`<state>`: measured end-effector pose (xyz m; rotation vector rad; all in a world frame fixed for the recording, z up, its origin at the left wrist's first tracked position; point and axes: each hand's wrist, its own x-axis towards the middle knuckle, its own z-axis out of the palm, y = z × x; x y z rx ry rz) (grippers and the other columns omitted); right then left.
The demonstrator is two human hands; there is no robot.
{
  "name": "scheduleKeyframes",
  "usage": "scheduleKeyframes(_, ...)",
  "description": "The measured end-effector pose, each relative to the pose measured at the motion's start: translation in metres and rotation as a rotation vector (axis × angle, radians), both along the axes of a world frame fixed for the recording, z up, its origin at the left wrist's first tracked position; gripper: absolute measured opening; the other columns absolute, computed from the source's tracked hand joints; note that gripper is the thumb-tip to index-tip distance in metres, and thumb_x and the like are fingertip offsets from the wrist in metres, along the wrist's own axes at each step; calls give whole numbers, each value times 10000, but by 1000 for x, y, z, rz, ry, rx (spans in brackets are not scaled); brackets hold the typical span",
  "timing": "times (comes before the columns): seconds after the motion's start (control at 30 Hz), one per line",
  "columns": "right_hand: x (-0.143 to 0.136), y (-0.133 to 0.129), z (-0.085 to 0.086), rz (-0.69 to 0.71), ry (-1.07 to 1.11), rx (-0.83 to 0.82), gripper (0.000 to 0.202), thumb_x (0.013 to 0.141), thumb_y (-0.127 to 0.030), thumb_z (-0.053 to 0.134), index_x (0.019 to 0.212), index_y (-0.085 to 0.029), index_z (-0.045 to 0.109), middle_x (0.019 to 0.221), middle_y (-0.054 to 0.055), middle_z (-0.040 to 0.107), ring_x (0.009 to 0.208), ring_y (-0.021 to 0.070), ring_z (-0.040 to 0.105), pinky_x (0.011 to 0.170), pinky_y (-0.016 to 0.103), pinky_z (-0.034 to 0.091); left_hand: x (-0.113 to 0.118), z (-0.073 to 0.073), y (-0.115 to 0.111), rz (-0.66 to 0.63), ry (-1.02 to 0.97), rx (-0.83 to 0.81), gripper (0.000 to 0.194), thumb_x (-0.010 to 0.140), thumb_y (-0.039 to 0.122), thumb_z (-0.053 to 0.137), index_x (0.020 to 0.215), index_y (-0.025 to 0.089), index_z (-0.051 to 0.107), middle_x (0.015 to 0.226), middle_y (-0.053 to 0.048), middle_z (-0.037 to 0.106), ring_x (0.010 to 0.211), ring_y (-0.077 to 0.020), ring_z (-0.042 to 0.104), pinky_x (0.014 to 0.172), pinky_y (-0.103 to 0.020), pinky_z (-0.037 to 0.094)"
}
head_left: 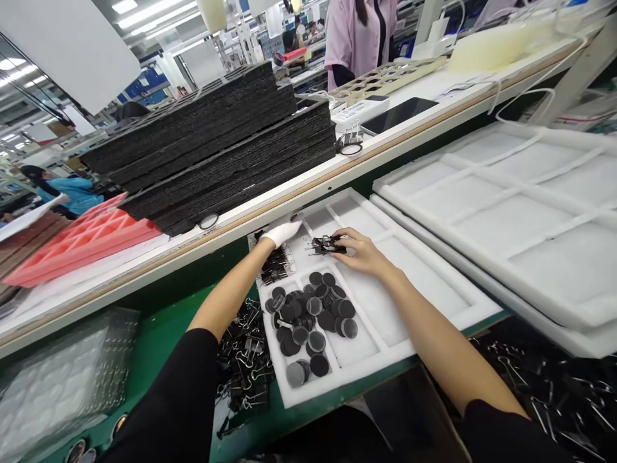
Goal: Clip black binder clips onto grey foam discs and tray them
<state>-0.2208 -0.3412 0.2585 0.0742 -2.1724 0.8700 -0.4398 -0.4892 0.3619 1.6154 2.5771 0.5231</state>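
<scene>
My right hand point(360, 253) is closed round a cluster of black binder clips point(324, 245) with silver wire handles, above the white foam tray point(380, 350). To its left, my left hand point(284, 233) wears a white glove. Its fingers are drawn together, and a small dark round item shows at their far side; what they grip is too small to tell. More black binder clips point(274, 265) lie beneath my left wrist in the tray's far left part. Nearer to me, many round black and clear discs point(315, 307) lie heaped in the tray's compartments.
Loose binder clips point(245, 360) cover the green bench left of the tray. Stacked white foam trays point(511, 212) stand at the right. On the shelf are black foam stacks point(226, 141), a red tray point(91, 241) and a tablet point(399, 116). Clear plastic trays point(72, 373) lie lower left.
</scene>
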Motion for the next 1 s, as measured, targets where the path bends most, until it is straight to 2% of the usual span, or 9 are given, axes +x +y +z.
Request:
scheduleKeyframes(0.1,0,-6,0,83,-65,23,201,933,-435,708,960,-248,778,1204,140,695,1091,294,731,983,501,628,28,5,9,-364,-186,-202,560,1022,593,444,1344,206,691,1357,-95,730,1190,-266,679,1040,-337,500)
scheduleKeyframes(0.17,0,-8,-1,107,-91,29,187,929,-417,712,956,-246,782,1237,144,688,1136,308,726,1010,514,621,40,4,15,-479,-215,-362,545,977,578,542,1287,165,718,1297,-105,753,1125,-259,696,985,-315,506)
scheduleKeyframes(0.23,1,-7,-1,90,-93,21,167,918,-407,725,955,-257,787,1306,140,671,1218,327,699,1061,538,597,42,1,19,-466,-232,-415,516,960,552,569,1229,148,743,1208,-96,781,1058,-252,709,927,-307,512)
scheduleKeyframes(0.37,6,-3,0,29,-67,-4,144,903,-398,738,936,-268,789,1342,136,661,1253,340,678,1063,554,597,35,-5,15,-377,-232,-297,472,969,541,531,1129,177,787,1107,-52,804,997,-225,719,881,-284,519)
scheduleKeyframes(0.6,8,-5,1,25,26,30,115,911,-351,735,932,-240,759,1274,152,673,1170,319,699,913,499,647,34,-6,-6,-393,-84,-233,403,963,479,575,1223,225,748,1201,-77,788,1076,-251,722,959,-320,530)
scheduleKeyframes(0.7,6,-7,-2,12,64,40,126,918,-356,737,939,-232,753,1308,161,663,1205,330,688,894,497,648,21,-1,-6,-294,-63,-189,395,1017,434,463,1218,221,728,1215,-72,778,1066,-236,717,967,-319,537)
scheduleKeyframes(0.8,2,-10,-5,21,14,44,139,921,-365,740,931,-226,747,1383,160,656,1267,340,675,961,509,636,3,7,-4,-158,-77,-211,464,1045,450,365,1250,209,704,1222,-79,770,1020,-227,712,943,-318,547)
scheduleKeyframes(0.9,-3,-11,-9,84,-88,45,122,938,-353,719,970,-238,740,1366,132,695,1210,315,719,1021,519,619,-5,9,-4,-228,-61,-274,505,1029,515,374,1242,200,706,1220,-83,769,1036,-234,700,956,-321,536)
scheduleKeyframes(1.0,-6,-11,-11,100,-114,39,127,935,-358,721,990,-245,734,1340,125,714,1168,305,739,1009,508,624,-1,5,-6,-323,-74,-311,503,951,579,517,1252,225,708,1223,-65,769,1050,-235,703,938,-302,531)
